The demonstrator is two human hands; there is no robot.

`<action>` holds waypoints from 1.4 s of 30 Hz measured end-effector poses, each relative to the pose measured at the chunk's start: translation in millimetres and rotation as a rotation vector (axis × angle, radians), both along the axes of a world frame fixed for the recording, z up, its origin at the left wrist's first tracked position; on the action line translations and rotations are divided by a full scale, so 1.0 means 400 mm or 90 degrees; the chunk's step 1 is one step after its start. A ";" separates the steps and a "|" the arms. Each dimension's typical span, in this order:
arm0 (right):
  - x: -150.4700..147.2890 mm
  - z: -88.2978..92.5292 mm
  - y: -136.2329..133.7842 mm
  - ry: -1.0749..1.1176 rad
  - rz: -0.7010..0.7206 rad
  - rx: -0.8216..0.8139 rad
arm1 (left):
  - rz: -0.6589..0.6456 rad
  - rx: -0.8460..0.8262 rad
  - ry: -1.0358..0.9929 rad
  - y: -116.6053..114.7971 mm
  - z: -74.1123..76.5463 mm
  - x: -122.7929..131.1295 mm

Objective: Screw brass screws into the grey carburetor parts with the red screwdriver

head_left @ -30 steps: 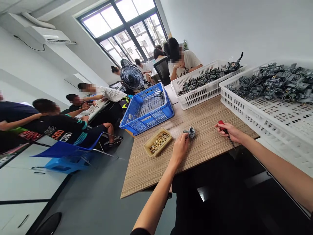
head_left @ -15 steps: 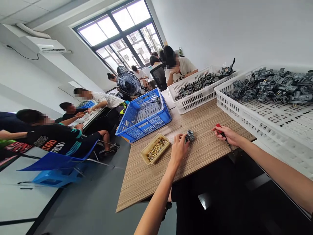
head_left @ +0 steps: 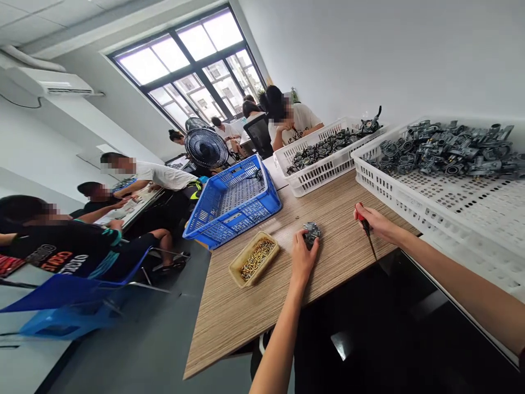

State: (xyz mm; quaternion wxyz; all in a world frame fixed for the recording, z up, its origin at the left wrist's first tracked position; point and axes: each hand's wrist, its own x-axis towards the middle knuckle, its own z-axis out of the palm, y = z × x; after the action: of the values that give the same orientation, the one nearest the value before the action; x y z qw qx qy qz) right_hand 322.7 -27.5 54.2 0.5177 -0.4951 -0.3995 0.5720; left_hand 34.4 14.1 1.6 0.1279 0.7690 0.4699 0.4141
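My left hand (head_left: 304,253) grips a small grey metal carburetor (head_left: 312,232) that rests on the wood-grain table (head_left: 229,323). Fingers and thumb are around its near side. In my right hand (head_left: 375,223) is a screwdriver with a red handle (head_left: 361,215); its dark shaft points down toward the table's front edge. The screwdriver's tip is apart from the carburetor. Left of my left hand stands a yellowish tray (head_left: 235,269) of small brass-coloured screws or jets, too small to tell which.
A blue crate (head_left: 229,227) with a dark part inside stands at the table's far left. White baskets (head_left: 311,183) (head_left: 404,205) full of carburetors line the far and right sides. Across the table sits a person (head_left: 303,120). More people work at left, near a fan (head_left: 206,148).
The carburetor has been turned under my left hand, whose grip has shifted. My right hand still holds the screwdriver, now pointing more steeply down. The whole view has swung slightly right.
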 end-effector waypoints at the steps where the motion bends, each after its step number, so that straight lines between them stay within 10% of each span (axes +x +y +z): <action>1: -0.001 0.010 -0.002 0.004 -0.008 0.009 | -0.001 0.000 -0.002 0.000 0.000 0.000; 26: -0.037 0.101 -0.055 -0.370 0.037 0.249 | 0.004 -0.020 0.006 -0.001 -0.007 -0.001; 42: -0.060 0.078 -0.055 -0.302 0.028 0.216 | 0.009 -0.015 0.015 -0.005 -0.004 -0.002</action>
State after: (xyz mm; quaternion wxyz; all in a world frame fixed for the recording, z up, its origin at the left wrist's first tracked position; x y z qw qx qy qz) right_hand 298.8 -49.6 85.6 0.4727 -0.5125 -0.6102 0.3763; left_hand 33.8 12.1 0.1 0.1285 0.7688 0.4818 0.4003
